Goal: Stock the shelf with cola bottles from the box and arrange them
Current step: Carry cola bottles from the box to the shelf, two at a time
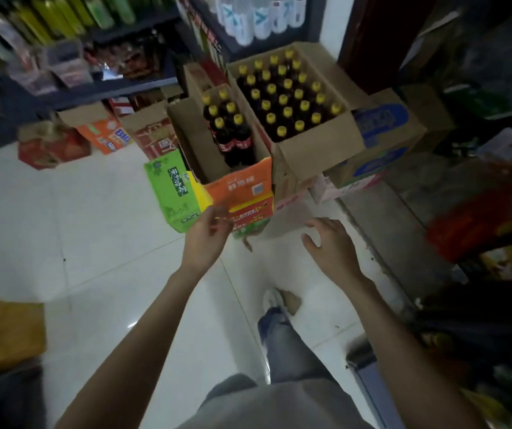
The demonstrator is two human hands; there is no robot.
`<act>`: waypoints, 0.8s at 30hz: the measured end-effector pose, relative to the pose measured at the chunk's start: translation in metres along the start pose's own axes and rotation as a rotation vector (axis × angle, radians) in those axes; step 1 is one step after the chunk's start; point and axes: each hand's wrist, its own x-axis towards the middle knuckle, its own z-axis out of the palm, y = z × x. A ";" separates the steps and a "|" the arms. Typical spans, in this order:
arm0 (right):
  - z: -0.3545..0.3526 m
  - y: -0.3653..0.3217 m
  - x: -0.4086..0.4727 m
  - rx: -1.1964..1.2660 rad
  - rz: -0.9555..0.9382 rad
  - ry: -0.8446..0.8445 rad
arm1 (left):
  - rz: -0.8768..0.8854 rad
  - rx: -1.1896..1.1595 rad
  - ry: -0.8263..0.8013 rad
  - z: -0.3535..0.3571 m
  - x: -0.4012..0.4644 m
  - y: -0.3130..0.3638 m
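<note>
Reaching forward, your left hand (208, 230) hung loosely curled and your right hand (326, 243) spread wide, both empty, just short of the orange box (242, 193) holding six cola bottles (228, 125). Snatching one by its yellow cap risked toppling its neighbours. Beyond, the dark shelf (118, 88) was too blurred to show free space.

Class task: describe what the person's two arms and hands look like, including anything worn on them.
Both forearms are bare to the frame's lower edge, with no sleeves showing. The left hand and right hand wear no gloves; no watch, ring or bracelet is visible, though the image is somewhat blurred.
</note>
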 end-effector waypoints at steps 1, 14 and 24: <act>0.001 -0.005 0.028 -0.006 -0.010 -0.022 | -0.036 -0.036 0.012 -0.003 0.026 0.001; 0.113 -0.051 0.322 0.256 0.079 -0.020 | -0.136 -0.013 -0.039 0.010 0.328 -0.089; 0.256 -0.015 0.441 0.015 0.364 0.059 | -0.133 0.034 -0.164 0.090 0.456 -0.171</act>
